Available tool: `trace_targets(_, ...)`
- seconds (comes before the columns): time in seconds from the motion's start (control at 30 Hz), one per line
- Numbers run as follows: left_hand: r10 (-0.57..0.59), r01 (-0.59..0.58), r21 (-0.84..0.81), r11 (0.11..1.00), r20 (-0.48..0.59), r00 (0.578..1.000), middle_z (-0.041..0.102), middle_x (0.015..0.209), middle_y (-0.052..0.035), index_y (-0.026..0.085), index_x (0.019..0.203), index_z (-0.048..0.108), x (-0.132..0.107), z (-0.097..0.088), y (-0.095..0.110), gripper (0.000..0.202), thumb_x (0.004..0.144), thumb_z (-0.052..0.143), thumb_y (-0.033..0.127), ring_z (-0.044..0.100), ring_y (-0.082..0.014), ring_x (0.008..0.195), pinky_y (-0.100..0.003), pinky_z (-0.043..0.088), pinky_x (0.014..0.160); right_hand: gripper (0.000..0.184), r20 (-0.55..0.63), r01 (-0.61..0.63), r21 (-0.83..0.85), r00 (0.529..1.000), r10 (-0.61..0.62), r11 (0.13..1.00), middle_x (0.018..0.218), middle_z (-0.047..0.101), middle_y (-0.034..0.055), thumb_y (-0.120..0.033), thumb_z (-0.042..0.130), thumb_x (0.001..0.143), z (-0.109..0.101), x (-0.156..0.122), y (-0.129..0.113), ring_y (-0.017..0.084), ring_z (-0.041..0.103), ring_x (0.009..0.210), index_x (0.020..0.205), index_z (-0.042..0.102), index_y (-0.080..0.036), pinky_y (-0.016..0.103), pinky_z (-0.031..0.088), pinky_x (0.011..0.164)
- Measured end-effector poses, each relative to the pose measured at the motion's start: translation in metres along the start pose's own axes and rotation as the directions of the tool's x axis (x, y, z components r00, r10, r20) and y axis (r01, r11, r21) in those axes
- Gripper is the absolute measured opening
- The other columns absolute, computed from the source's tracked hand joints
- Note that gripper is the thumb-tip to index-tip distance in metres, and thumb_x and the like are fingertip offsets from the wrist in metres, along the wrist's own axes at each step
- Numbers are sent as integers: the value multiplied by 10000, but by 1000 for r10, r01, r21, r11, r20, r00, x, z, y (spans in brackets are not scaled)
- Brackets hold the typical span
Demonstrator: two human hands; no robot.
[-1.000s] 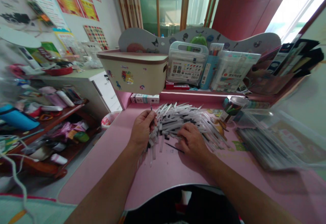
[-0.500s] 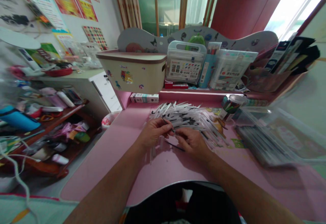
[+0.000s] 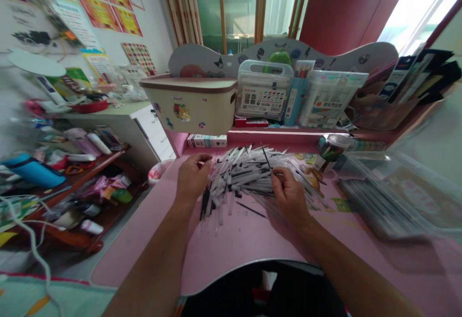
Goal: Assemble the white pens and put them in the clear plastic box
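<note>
Right hand (image 3: 291,196) is pinching a thin dark rod (image 3: 266,157), far end up. Left hand (image 3: 192,180) is curling beside the tube pile (image 3: 249,177); can't tell if it's gripping anything. Hands have just parted, leaving the rod with the right alone. Pile is lying toward the surface's (image 3: 144,245) back edge, lower layers hidden. Near the right edge, clear box (image 3: 361,161) contents are blurring.

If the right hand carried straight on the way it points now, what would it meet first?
Likely the tube pile, just ahead of the right hand, which holds a dark stick; its height is unclear, so it might pass over.
</note>
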State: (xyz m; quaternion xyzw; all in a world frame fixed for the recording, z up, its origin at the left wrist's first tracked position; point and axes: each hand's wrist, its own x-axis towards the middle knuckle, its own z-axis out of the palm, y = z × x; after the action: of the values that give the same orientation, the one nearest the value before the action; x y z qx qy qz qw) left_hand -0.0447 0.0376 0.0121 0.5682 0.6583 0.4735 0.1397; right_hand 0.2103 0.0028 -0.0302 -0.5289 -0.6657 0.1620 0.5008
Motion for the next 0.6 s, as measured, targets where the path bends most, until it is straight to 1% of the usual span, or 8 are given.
trace_targets(0.1, 9, -18, 145, 989, 58, 998, 737, 784, -59, 204, 803, 742, 9, -7, -8, 179, 732, 600, 285, 627, -210, 667, -319, 461, 690, 222, 9, -8, -14, 1000, 8, 1000, 760, 696, 30, -316, 476, 940, 1, 0, 0, 178, 641, 666, 1085, 576, -180, 271, 447, 649)
trace_targets(0.17, -1, -37, 227, 973, 163, 987, 740, 764, -75, 207, 707, 727, 14, -11, -14, 138, 701, 606, 272, 647, -231, 693, -324, 449, 682, 232, 6, -1, -16, 1000, 1, 1000, 770, 692, 30, -300, 475, 939, 1, -1, 0, 174, 631, 662, 1111, 574, -179, 274, 450, 657)
trace_targets(0.23, -19, -70, 269, 960, 314, 949, 726, 695, -71, 216, 620, 701, 15, -14, -19, 121, 675, 621, 286, 647, -233, 669, -315, 428, 646, 228, 3, 25, -20, 1000, -25, 999, 800, 690, 37, -279, 467, 939, 1, -1, -1, 172, 624, 680, 1106, 590, -185, 276, 452, 671)
trace_targets(0.3, -44, -90, 272, 958, 451, 891, 703, 634, -55, 220, 587, 688, 14, -14, -22, 136, 655, 646, 331, 632, -223, 625, -302, 406, 605, 228, 7, 59, -28, 998, -59, 998, 829, 687, 42, -262, 463, 936, 1, -1, 0, 173, 622, 705, 1095, 610, -191, 276, 454, 682)
trace_targets(0.37, -55, -99, 258, 961, 531, 846, 687, 615, -40, 218, 588, 684, 11, -11, -23, 151, 625, 677, 364, 614, -213, 601, -291, 386, 578, 233, 9, 75, -33, 997, -74, 997, 839, 685, 44, -250, 466, 929, 1, -1, 0, 174, 621, 714, 1095, 619, -191, 278, 455, 688)
trace_targets(0.4, -55, -104, 255, 961, 550, 834, 680, 612, -33, 216, 589, 679, 10, -9, -23, 148, 604, 692, 362, 606, -208, 596, -285, 377, 570, 238, 11, 76, -33, 997, -76, 997, 839, 685, 44, -246, 468, 925, 1, -1, 1, 174, 621, 713, 1099, 619, -189, 278, 456, 688)
trace_targets(0.47, -57, -112, 263, 958, 558, 828, 655, 593, -16, 215, 589, 662, 8, -5, -21, 125, 565, 712, 326, 586, -197, 585, -275, 356, 558, 247, 18, 72, -36, 997, -71, 997, 839, 690, 45, -240, 471, 919, 1, -2, 1, 175, 624, 710, 1110, 619, -187, 281, 458, 690)
trace_targets(0.6, -49, -125, 285, 950, 533, 845, 589, 549, 16, 219, 615, 630, 4, 0, -14, 100, 542, 692, 247, 545, -175, 556, -264, 327, 549, 257, 26, 66, -48, 998, -64, 997, 841, 709, 50, -236, 484, 910, 1, -2, 2, 181, 637, 707, 1115, 630, -186, 286, 464, 688)
